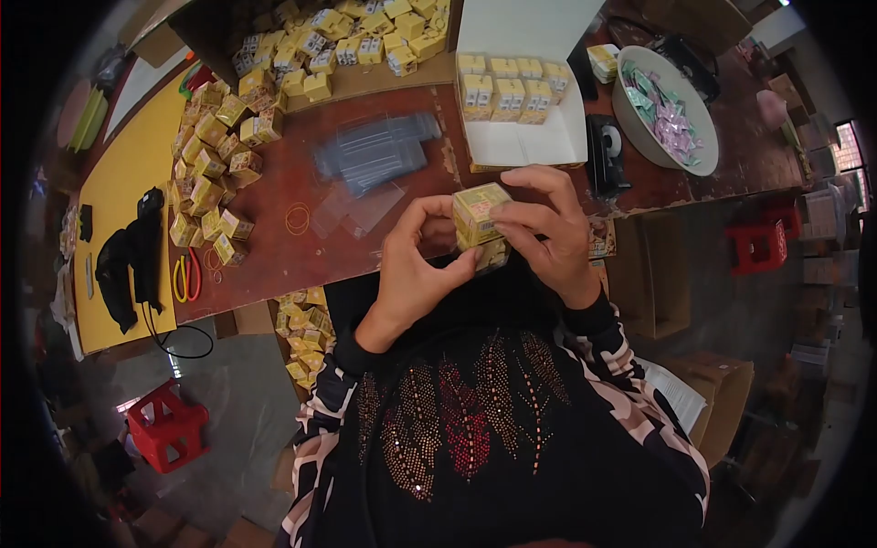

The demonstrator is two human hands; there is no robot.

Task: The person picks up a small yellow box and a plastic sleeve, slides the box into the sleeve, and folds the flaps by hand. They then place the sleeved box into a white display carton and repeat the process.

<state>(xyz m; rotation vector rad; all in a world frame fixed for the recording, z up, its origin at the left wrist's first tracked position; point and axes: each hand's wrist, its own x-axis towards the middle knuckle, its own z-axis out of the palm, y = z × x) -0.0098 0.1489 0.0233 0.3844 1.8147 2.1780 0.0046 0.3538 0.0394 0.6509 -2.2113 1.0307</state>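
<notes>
My left hand [416,265] is closed around the lower left side of a small yellow box [477,216], thumb in front. From the right, the fingers of my right hand [548,228] press on the same box near its top edge. A second yellow surface shows under it, perhaps another box; a shiny clear film seems to cover them. Just beyond my hands lies a stack of clear plastic sleeves [376,151]. Behind my right hand stands an open white display carton [525,142] with rows of small yellow boxes [506,89].
Loose yellow boxes [215,160] pile up at the left, and more fill a large carton [384,80] at the back. A bowl of sachets [714,164] and a tape dispenser [605,157] stand at the right. Scissors [187,277] lie near the left front edge.
</notes>
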